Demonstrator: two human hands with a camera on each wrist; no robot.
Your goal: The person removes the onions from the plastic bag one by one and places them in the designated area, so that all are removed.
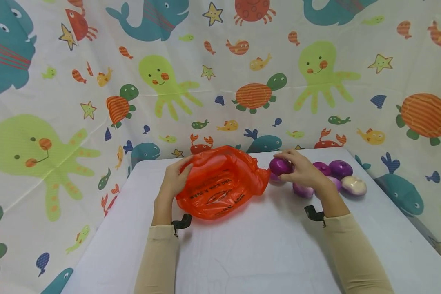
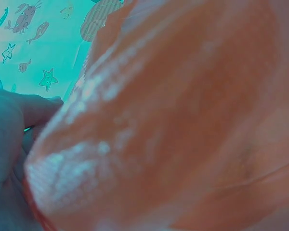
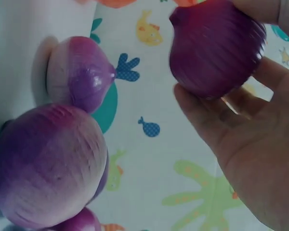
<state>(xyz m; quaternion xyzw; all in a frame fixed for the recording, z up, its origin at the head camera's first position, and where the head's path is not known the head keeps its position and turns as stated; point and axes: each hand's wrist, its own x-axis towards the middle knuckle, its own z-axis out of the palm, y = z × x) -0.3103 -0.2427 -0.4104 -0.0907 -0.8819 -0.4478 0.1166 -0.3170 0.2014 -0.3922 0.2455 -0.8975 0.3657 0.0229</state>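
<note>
In the head view a translucent orange-red plastic bag (image 1: pixel 220 183) with dark print lies spread on the white table. My left hand (image 1: pixel 174 177) grips the bag's left edge; in the left wrist view the bag's blurred film (image 2: pixel 173 130) covers most of the picture and hides part of the fingers. To the right of the bag, my right hand (image 1: pixel 303 169) holds a shiny dark purple onion (image 1: pixel 280 166) between thumb and fingers. The right wrist view shows this onion (image 3: pixel 216 50) raised, its pointed tip turned toward the left.
Several purple and purple-white onions sit around and behind my right hand, among them a dark one (image 1: pixel 340 168) and a pale one (image 1: pixel 354 185). The table (image 1: pixel 242 253) backs onto a hanging cloth (image 1: pixel 220 106) printed with sea animals.
</note>
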